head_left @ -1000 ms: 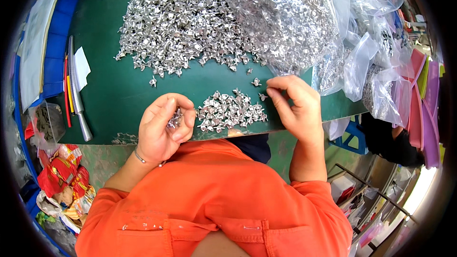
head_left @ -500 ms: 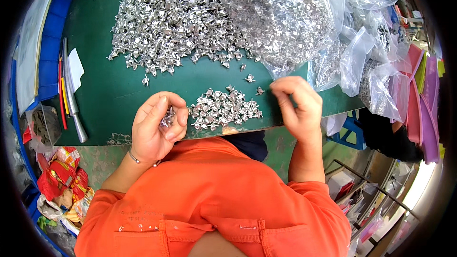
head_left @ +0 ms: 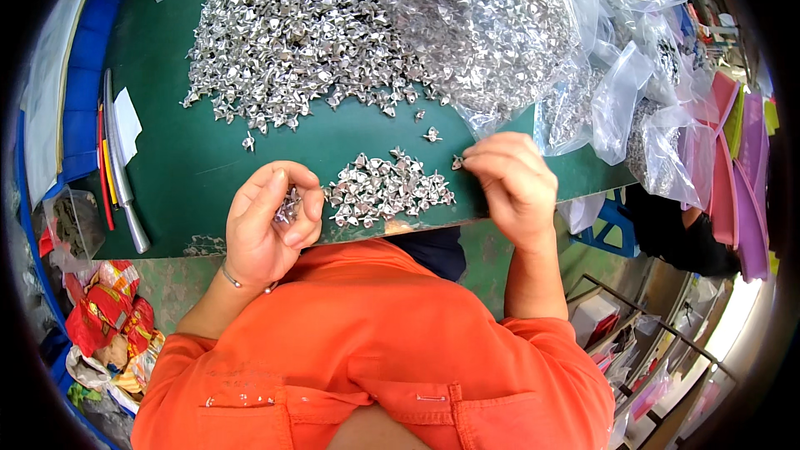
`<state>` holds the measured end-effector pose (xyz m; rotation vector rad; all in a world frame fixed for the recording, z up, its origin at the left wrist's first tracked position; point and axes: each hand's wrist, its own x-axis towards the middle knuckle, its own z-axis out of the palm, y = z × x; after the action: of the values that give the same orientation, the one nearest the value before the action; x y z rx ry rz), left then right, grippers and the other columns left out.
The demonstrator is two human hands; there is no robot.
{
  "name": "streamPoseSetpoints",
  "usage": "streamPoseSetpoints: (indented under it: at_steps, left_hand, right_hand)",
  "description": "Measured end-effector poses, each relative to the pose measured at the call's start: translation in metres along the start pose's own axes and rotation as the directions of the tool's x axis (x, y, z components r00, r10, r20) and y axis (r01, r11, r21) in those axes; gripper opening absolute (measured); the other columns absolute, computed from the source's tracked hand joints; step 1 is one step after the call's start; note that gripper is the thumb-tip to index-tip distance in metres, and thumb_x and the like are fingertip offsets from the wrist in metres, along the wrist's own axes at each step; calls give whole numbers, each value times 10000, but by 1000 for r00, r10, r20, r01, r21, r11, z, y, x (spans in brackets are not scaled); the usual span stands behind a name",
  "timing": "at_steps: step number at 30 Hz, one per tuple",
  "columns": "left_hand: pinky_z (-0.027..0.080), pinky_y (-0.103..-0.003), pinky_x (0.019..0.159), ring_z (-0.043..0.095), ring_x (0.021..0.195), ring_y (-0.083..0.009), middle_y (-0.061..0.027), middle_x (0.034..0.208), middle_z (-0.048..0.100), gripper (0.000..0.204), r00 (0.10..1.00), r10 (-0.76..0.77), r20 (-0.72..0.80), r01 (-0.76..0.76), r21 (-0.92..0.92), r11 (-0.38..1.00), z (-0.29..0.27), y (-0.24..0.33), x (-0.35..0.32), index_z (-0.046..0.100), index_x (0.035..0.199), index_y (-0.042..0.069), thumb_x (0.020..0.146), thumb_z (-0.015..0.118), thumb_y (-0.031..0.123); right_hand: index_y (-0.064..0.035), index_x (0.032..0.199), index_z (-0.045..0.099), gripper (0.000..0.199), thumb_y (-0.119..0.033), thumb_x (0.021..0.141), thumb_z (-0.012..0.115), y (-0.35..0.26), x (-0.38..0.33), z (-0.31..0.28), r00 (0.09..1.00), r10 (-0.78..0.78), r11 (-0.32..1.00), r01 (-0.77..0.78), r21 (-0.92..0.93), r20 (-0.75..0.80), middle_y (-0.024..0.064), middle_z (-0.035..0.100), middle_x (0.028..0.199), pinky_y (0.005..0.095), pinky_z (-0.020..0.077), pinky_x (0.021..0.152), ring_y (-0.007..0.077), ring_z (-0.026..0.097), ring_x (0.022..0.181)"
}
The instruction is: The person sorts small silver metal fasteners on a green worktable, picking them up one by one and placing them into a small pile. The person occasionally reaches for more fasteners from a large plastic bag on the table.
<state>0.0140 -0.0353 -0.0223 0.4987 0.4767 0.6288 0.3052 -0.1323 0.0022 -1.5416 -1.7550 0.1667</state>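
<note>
My left hand (head_left: 273, 221) is curled, palm up, around several small shiny metal parts (head_left: 288, 207) at the table's near edge. To its right lies a small heap of the same winged metal parts (head_left: 388, 188). My right hand (head_left: 512, 187) is on the right of that heap, its thumb and fingers drawn together. At its fingertips is a single small metal part (head_left: 457, 163), pinched at one side and low over the green table (head_left: 208, 150). A few loose parts, one of them a winged metal piece (head_left: 432, 134), lie beyond the heap.
A large pile of metal parts (head_left: 283, 33) covers the back of the table. Beside it lies a clear plastic bag (head_left: 500, 42) full of parts, with more bags at right. Pens and a metal tool (head_left: 121, 158) lie at left, near a clear plastic box (head_left: 75, 221).
My right hand has moved slightly left to the single loose metal part, and its fingertips now meet it. My left hand keeps its hold on its parts.
</note>
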Motion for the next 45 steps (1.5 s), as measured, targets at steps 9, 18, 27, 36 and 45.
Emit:
streamPoseSetpoints:
  at_steps: [9, 18, 27, 36, 45]
  left_hand:
    - [331, -214, 460, 382, 506, -64, -124, 865, 594, 355, 1000, 2, 9, -2, -10, 1000, 0, 0, 1, 563, 1159, -13, 1115, 368, 280]
    - [380, -219, 454, 461, 514, -101, -181, 888, 654, 446, 997, -58, -56, 61, 66, 996, 11, 1, 4, 568, 1209, -49, 1119, 332, 319]
    - [311, -204, 434, 368, 503, -67, -124, 837, 610, 322, 981, -195, 11, 196, -21, 980, 3, 12, 2, 594, 1065, -3, 1105, 405, 254]
    - [322, -205, 455, 385, 525, -64, -89, 849, 597, 289, 960, -275, -47, 277, 42, 960, 9, 29, 3, 604, 1049, 5, 1096, 427, 229]
    - [320, -204, 458, 385, 540, -62, -76, 856, 569, 303, 941, -337, -14, 337, 28, 941, 15, 50, 11, 595, 1059, 8, 1099, 415, 249]
  right_hand:
    - [-20, 899, 681, 187, 22, 764, 803, -16, -7, 12, 965, 262, 965, -263, -8, -21, 114, 692, 894, 334, 531, 697, 257, 663, 783]
    - [-5, 925, 687, 218, 67, 741, 780, -65, 29, 46, 995, -49, 930, 76, 360, -83, 116, 681, 950, 363, 551, 708, 278, 670, 822]
    - [12, 959, 680, 115, 84, 893, 620, -11, 15, 13, 896, 414, 904, -383, 191, -160, 138, 699, 893, 326, 553, 738, 246, 696, 798]
    - [-32, 887, 667, 172, 78, 770, 731, -14, 17, 37, 990, 133, 990, -131, 46, -51, 99, 681, 889, 362, 520, 757, 290, 646, 844]
    - [-2, 907, 666, 139, 98, 811, 674, -17, 6, 15, 944, 313, 945, -298, 137, -107, 120, 678, 918, 356, 544, 753, 291, 673, 854]
